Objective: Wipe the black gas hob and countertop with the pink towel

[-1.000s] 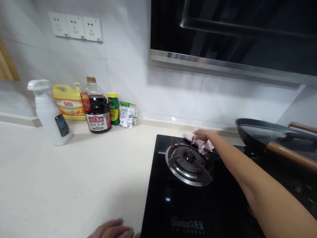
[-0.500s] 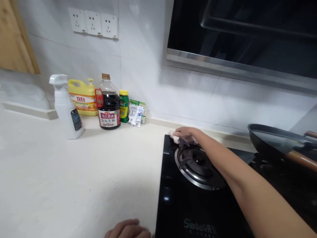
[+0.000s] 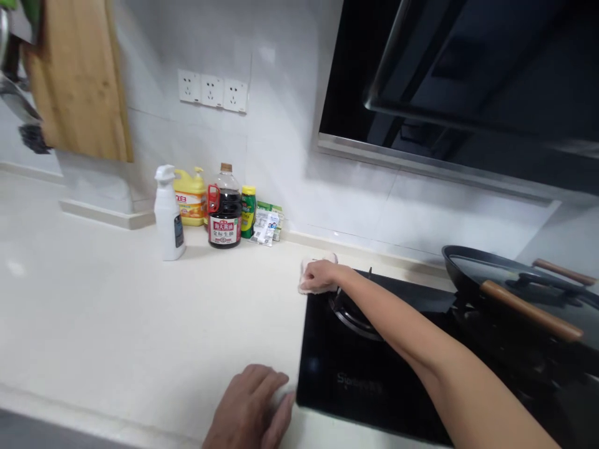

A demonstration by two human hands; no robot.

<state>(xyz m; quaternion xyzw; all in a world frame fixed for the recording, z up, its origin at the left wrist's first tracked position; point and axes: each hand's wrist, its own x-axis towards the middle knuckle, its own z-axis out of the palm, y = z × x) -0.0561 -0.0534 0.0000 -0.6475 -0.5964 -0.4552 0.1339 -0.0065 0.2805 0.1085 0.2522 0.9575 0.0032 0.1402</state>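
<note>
Bright light, glare on counter [image 3: 116, 312], shadow beneath range hood [image 3: 444, 81], stove lettering [image 3: 359, 383] blurred

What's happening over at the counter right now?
A person's right hand has a pale cloth at the back left corner of the black stove. The left hand is by the stove's front left corner, with no object clearly in it; whether it touches the counter is hard to tell. A lidded pan sits on the stove's right side. A white spray bottle and a dark sauce bottle stand on the counter, left of the stove.
</note>
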